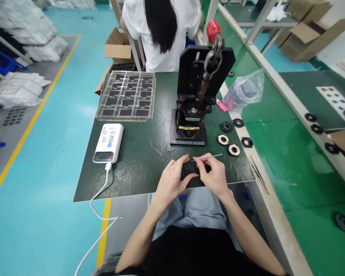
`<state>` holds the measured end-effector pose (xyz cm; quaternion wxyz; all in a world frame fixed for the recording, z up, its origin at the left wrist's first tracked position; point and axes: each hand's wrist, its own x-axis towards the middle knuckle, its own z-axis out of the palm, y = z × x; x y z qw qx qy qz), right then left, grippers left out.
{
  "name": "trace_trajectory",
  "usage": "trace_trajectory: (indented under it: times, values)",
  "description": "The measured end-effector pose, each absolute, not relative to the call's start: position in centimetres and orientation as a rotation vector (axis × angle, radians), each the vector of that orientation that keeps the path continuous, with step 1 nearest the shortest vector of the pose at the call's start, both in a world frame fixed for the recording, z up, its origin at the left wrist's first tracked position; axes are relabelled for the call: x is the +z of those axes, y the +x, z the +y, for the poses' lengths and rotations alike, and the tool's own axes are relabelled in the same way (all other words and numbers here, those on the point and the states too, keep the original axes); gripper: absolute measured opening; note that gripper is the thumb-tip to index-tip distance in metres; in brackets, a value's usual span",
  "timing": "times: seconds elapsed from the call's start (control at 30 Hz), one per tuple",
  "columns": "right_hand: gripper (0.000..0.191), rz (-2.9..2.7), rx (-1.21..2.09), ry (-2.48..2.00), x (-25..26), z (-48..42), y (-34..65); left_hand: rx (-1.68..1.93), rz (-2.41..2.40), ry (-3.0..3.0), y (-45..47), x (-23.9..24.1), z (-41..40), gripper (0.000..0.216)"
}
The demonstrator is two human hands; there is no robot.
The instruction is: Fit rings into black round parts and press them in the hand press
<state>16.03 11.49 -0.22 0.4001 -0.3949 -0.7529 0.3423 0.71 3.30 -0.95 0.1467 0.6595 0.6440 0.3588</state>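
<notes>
Left hand (172, 179): grip clamped on black part (189, 168), thumb and fingers around its left side.
Right hand (214, 174): grip pinched together on thin metal pick (211, 156); pick tip at part's top.
Part: near bench (138, 153) front edge, just in front of press (197, 96).
Rings (228, 143): right of press.
Tray (126, 95): left of press.
Power bank (108, 142): left of press, nearer.

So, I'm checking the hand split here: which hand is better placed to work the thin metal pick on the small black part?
Right hand: it already pinches the thin metal pick, tip at the small black part. The left hand cradles that part, so it likely steadies.
</notes>
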Motion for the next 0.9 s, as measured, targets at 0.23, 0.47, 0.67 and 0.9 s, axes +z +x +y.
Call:
trace_trajectory:
  times: [0.23,0.47,0.67,0.9]
  values:
    - [0.022,-2.075,0.719,-0.946,-0.47,11.34,15.79,1.014,1.835,1.833,0.57,-1.03,3.52,0.073]
    - [0.020,-2.137,0.672,-0.943,-0.56,11.31,15.84,1.007,1.827,1.793,0.57,-1.27,3.42,0.071]
    - [0.019,-2.184,0.585,-0.907,-0.67,11.32,15.72,1.025,1.821,1.802,0.61,-1.32,3.41,0.072]
    - [0.020,-2.275,0.530,-0.832,-0.64,11.48,15.12,0.978,1.835,1.795,0.61,-1.65,3.42,0.069]
